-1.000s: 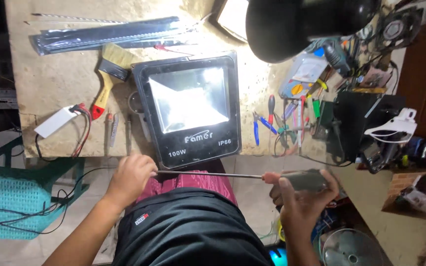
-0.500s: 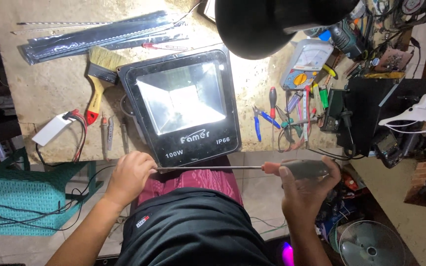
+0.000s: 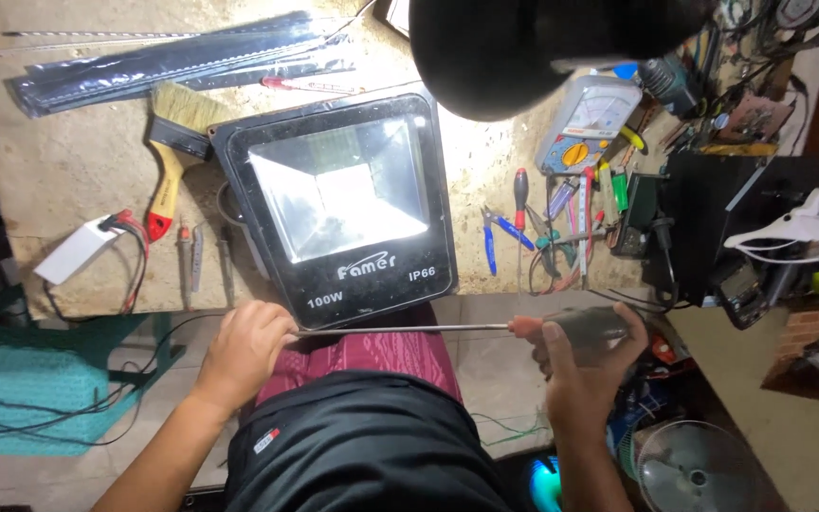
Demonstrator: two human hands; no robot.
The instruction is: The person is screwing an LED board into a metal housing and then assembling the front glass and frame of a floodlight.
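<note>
The long screwdriver (image 3: 485, 329) lies almost dead level across the frame, its long axis running left–right along the near edge of the counter (image 3: 68, 171), just in front of the black floodlight (image 3: 343, 204). Right hand (image 3: 580, 356) has the dark handle end: fingers (image 3: 547, 343) curled shut round it, thumb side up, reddish collar showing just left of the grip. Left hand (image 3: 244, 346) is at the opp. end, closed over the tip of the thin metal shaft — fingers folded in, so whether the tip is pinched or only cupped I can't tell.

So the tool spans hand to hand, both touching it, neither nearer. Shaft passes just beside the floodlight's near rim, over the lap in maroon cloth (image 3: 362, 351); looks apart from the housing, not resting on it, though the gap is slight.

Rest of the counter, far side & left: a paintbrush (image 3: 174, 142) w/ yellow-red handle, a flat dark plastic sleeve (image 3: 163, 62), a small white box w/ red and black leads (image 3: 78, 251). Right of the lamp: blue-handled pliers (image 3: 495, 242), a red-handled screwdriver (image 3: 520, 204), an analogue multimeter (image 3: 590, 123), assorted small tools. A dark rounded lamp shade (image 3: 542, 43) blocks the far middle.
</note>
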